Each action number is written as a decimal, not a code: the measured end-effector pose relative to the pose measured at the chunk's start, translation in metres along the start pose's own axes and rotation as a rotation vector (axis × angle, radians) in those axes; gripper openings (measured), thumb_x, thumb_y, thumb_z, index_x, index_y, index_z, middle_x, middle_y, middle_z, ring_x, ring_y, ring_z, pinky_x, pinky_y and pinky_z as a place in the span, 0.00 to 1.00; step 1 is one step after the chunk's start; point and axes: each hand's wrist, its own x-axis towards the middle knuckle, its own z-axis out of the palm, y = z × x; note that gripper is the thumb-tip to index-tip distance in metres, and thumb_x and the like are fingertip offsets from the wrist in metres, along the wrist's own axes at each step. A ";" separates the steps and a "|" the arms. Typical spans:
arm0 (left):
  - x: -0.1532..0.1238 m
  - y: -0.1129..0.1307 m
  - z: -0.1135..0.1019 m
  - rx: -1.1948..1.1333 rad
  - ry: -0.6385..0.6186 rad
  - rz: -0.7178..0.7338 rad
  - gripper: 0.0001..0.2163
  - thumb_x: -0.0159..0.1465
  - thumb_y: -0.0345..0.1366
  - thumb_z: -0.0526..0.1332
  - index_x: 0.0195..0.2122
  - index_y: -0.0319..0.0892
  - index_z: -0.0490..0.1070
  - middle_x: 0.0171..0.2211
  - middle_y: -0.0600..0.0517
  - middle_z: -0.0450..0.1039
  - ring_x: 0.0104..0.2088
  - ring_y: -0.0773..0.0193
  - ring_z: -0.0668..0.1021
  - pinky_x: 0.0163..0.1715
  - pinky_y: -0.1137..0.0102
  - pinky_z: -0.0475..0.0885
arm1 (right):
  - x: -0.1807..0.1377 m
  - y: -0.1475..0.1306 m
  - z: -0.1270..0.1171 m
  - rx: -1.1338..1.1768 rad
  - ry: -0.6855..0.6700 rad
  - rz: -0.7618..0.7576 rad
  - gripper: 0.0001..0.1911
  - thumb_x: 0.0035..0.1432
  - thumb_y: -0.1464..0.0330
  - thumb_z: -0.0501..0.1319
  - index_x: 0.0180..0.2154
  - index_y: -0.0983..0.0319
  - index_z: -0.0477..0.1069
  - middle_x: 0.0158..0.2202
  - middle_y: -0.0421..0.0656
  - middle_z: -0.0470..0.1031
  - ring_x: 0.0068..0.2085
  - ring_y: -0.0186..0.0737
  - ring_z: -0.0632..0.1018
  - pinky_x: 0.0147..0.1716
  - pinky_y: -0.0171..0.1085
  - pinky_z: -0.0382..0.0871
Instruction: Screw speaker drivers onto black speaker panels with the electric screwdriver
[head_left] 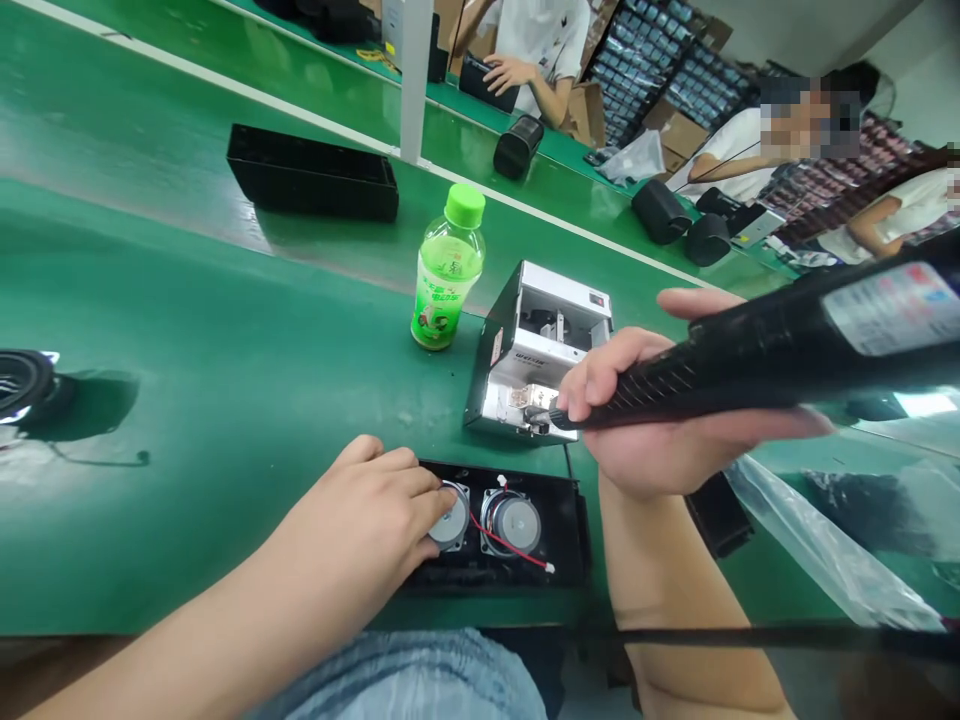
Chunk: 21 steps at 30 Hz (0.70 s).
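My right hand [667, 440] is wrapped around a black electric screwdriver [720, 365]. The screwdriver's tip reaches the front outlet of a silver and black screw feeder [547, 350]. Below it on the green bench lies a long black speaker enclosure [562, 555] with its inside facing up. Two round speaker drivers sit in it. My left hand [379, 510] grips the left speaker driver [453, 522], partly covering it. On the right speaker driver [517, 525] everything shows, with a red wire [514, 548] ending in a white plug draped over it.
A green-capped drink bottle [448, 270] stands left of the feeder. Further off lies another black enclosure [311, 172]. A loose speaker [26, 385] rests at the left edge. Clear plastic bags [825, 540] lie on the right. Across the bench, people handle black cylindrical speakers [517, 146].
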 end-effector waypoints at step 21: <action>0.001 0.003 -0.007 -0.053 -0.035 -0.031 0.12 0.65 0.32 0.75 0.49 0.47 0.82 0.46 0.55 0.88 0.44 0.53 0.84 0.44 0.55 0.59 | -0.023 -0.045 -0.027 0.254 0.233 -0.002 0.25 0.76 0.46 0.51 0.53 0.53 0.78 0.26 0.37 0.74 0.22 0.40 0.73 0.22 0.41 0.73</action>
